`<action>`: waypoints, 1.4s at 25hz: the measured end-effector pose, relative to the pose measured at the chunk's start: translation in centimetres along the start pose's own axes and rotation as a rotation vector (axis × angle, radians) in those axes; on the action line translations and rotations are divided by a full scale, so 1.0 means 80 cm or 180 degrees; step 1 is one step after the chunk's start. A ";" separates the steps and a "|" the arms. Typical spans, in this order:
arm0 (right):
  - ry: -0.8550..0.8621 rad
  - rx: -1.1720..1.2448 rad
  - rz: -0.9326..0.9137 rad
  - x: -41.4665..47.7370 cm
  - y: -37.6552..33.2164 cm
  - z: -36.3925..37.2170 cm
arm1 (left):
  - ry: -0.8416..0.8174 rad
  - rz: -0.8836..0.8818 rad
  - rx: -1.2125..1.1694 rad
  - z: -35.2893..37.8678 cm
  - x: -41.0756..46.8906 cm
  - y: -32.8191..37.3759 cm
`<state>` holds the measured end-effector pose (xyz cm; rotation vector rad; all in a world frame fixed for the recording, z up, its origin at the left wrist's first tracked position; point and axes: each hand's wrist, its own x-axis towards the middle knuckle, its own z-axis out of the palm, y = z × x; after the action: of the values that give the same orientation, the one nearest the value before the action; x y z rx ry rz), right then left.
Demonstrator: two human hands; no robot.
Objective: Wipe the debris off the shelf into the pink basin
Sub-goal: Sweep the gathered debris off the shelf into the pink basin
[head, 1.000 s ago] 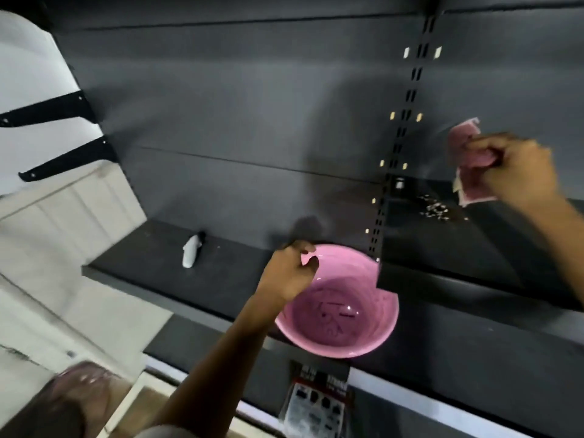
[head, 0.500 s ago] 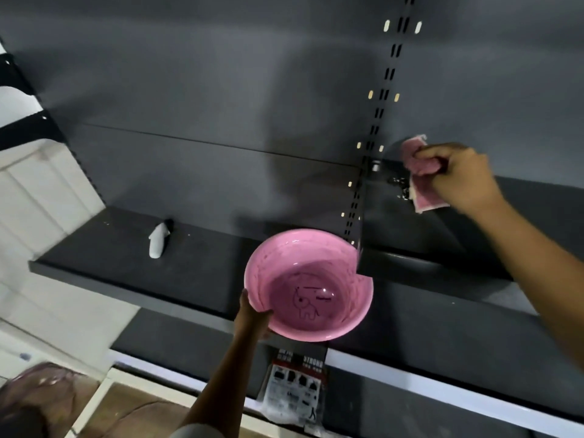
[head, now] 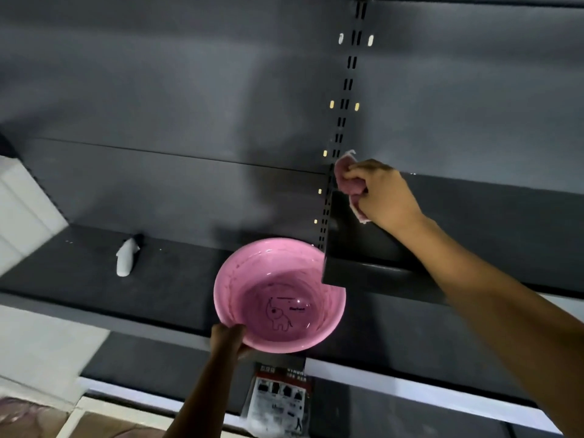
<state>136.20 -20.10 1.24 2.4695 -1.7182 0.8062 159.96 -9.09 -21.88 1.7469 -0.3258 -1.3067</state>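
The basin (head: 280, 295) is pink with a black outline elephant drawn on its bottom. The cloth (head: 347, 180) is pink. The shelf (head: 474, 222) and back panel (head: 189, 90) are dark grey. A white object (head: 125, 258) lies on the lower shelf (head: 63, 279).

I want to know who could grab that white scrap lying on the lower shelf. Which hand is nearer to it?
Left. The left hand holds the pink basin's near rim, below and right of the white scrap. The right hand presses a pink cloth on the upper shelf, farther right.

The dark grey metal shelf (head: 474, 216) is viewed closely from above its front edge (single head-worn view), facing forward and down.
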 end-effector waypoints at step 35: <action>-0.0598 0.0435 0.0767 0.027 -0.065 0.058 | -0.0181 0.1124 0.0058 -0.052 -0.084 0.184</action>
<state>143.17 -21.41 -0.52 2.5290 -2.1263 0.7520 165.14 -10.78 -6.03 1.5817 -0.6489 -1.0993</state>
